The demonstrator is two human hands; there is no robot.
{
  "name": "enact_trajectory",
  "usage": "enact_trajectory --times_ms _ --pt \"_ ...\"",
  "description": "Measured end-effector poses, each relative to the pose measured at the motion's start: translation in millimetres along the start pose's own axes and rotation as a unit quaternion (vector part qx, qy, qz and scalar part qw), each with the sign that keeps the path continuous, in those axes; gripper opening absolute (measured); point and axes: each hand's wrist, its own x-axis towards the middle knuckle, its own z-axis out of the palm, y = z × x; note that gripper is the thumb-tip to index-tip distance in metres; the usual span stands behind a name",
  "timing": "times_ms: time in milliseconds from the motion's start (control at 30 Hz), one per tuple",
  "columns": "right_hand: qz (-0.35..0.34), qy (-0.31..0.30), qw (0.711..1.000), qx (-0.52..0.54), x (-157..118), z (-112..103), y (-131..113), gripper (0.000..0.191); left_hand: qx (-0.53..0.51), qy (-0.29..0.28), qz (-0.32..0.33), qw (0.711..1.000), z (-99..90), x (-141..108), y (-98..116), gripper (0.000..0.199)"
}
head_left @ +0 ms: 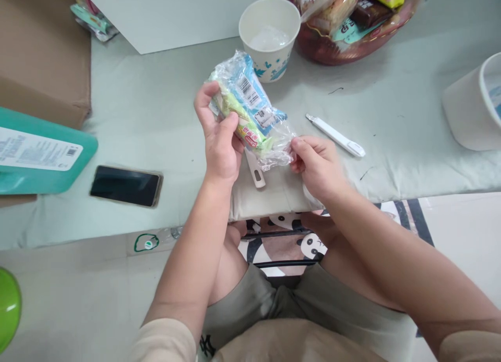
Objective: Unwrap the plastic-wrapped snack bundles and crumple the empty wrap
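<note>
My left hand [222, 143] is closed around a clear plastic bag of snack packets [246, 104], one green and one blue with a barcode on it. At the bag's lower right end, my right hand [316, 161] pinches the crumpled clear film between thumb and fingers. Beneath the bag, a white handle with a slot [255, 175] lies on the table, its other end hidden. Just behind the bag stands a white paper cup [274, 57] with blue print and some clear plastic inside. A white utility knife [336, 136] lies to the right, apart from my hands.
A red bowl [329, 54] of wrapped snacks stands at the back, beside a large white panel [172, 17]. To the left are a phone [126, 185], a teal bottle [80, 153] and a cardboard box [47, 54]. A white bin [464, 111] stands far right.
</note>
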Motion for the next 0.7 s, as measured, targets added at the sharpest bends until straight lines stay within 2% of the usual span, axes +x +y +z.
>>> enact_trajectory --times_ms 167,267,333,433,533,600,700 --pt "0.004 -0.012 0.999 0.043 -1 1 -1 0.044 -0.047 0.019 0.043 0.998 3.7 2 3 0.035" --pt "-0.005 -0.044 0.999 0.015 -2 -1 -2 0.048 -0.080 0.014 0.006 0.997 2.4 4 5 0.033" --pt "-0.027 -0.038 0.999 -0.025 -1 -4 0 0.049 -0.102 -0.012 -0.013 0.995 -0.8 5 7 0.033" --pt "-0.107 0.032 0.990 -0.082 4 -14 6 0.043 -0.100 -0.090 -0.048 0.990 -7.0 3 13 0.046" --pt "-0.203 0.091 0.965 -0.140 12 -26 12 0.030 -0.026 -0.164 -0.144 0.975 -12.1 -3 20 0.073" --pt "-0.264 0.089 0.942 -0.188 15 -32 14 0.027 0.025 -0.201 -0.202 0.958 -13.9 -6 24 0.083" --pt "-0.335 0.040 0.903 -0.268 17 -35 14 0.029 0.049 -0.245 -0.226 0.942 -15.0 -8 27 0.083"
